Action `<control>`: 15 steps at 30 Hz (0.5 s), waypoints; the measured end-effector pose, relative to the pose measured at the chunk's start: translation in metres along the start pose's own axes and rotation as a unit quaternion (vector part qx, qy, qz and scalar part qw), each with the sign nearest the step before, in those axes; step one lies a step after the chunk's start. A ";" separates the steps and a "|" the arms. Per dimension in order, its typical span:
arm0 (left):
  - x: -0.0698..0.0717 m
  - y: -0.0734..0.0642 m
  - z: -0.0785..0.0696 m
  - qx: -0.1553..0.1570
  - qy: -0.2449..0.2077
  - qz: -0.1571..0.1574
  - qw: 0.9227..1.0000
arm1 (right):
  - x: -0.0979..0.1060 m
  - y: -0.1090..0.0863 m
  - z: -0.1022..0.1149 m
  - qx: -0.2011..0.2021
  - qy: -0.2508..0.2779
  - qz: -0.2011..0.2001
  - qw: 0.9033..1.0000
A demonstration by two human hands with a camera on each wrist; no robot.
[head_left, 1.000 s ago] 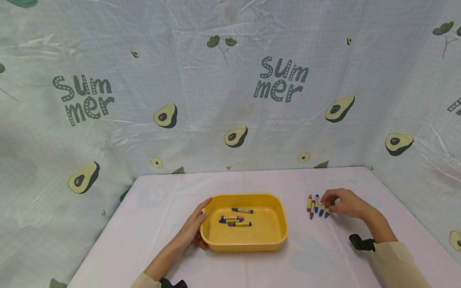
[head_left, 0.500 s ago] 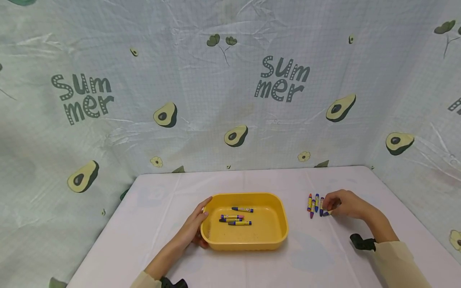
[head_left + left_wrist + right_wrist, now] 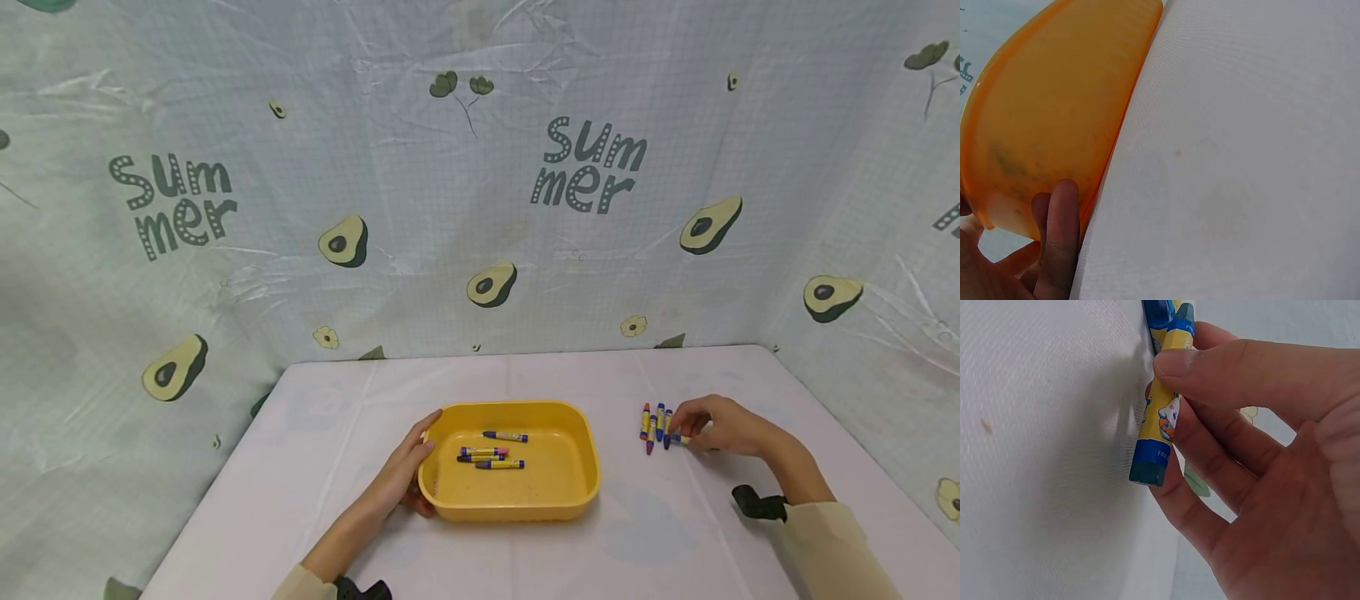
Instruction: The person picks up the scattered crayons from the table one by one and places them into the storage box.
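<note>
My left hand (image 3: 405,471) grips the left end of a yellow plastic tray (image 3: 517,510); in the left wrist view its fingers (image 3: 1063,231) lie against the outer wall. Inside the tray are several crayons, among them a pink crayon (image 3: 483,452) and one lying apart, a dark-tipped crayon (image 3: 506,436). At the right, my right hand (image 3: 723,427) pinches a dark green crayon (image 3: 1159,419) in a yellow and blue wrapper between thumb and fingers. Just left of those fingertips, several crayons stand in a row on the table, including an orange crayon (image 3: 644,422) and a purple crayon (image 3: 651,433).
A pale cloth covers the table (image 3: 300,517). Behind it and on both sides hangs a sheet (image 3: 420,183) printed with avocados and lettering. Dark straps (image 3: 759,504) sit at both wrists.
The green crayon has swung from pointing toward the front to lying more sideways in my right hand. A dark blue crayon beside it has straightened into the row. My left hand stays on the tray.
</note>
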State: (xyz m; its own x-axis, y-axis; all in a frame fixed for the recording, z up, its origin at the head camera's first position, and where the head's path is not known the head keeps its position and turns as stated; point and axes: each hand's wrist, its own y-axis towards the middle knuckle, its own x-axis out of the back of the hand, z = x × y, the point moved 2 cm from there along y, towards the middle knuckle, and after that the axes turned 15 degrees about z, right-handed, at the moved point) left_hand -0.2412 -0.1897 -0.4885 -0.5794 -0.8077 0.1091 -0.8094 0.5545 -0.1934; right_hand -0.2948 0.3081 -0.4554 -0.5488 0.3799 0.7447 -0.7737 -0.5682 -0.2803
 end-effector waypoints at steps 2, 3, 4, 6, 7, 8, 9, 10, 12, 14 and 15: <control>0.000 0.000 0.000 -0.001 0.002 -0.001 1.000 | 0.001 -0.001 0.000 0.000 -0.004 -0.004 1.000; 0.000 0.000 0.000 -0.001 0.002 -0.001 1.000 | 0.002 -0.001 0.000 -0.002 -0.004 -0.006 1.000; 0.000 0.000 -0.001 0.000 0.003 -0.002 1.000 | 0.002 -0.002 0.000 -0.003 -0.005 -0.008 1.000; 0.000 0.001 -0.001 0.001 0.004 -0.003 1.000 | 0.004 -0.003 0.001 -0.004 -0.007 -0.011 1.000; 0.000 0.001 -0.001 0.002 0.004 -0.003 1.000 | 0.004 -0.003 0.001 -0.005 -0.009 -0.012 1.000; 0.000 0.001 -0.001 0.004 0.003 -0.004 1.000 | 0.005 -0.004 0.002 -0.007 -0.011 -0.014 1.000; 0.000 0.001 -0.001 0.005 0.003 -0.004 1.000 | 0.006 -0.004 0.002 -0.012 -0.014 -0.018 1.000; 0.000 0.001 -0.001 0.006 0.004 -0.004 1.000 | 0.006 -0.005 0.003 -0.012 -0.019 -0.020 1.000; 0.000 0.001 -0.001 0.007 0.003 -0.004 1.000 | 0.008 -0.006 0.005 -0.017 -0.023 -0.024 0.999; 0.000 0.001 0.000 0.006 0.002 -0.003 1.000 | 0.008 -0.006 0.006 -0.021 -0.028 -0.028 0.999; 0.000 0.001 -0.001 0.006 0.001 -0.002 1.000 | 0.009 -0.007 0.007 -0.022 -0.029 -0.030 0.999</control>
State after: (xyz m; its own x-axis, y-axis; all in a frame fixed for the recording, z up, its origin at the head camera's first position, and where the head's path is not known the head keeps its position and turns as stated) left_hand -0.2420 -0.1895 -0.4881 -0.5766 -0.8093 0.1124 -0.8104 0.5490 -0.2046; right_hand -0.2921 0.3101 -0.4430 -0.4821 0.3683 0.7950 -0.8187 -0.5125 -0.2591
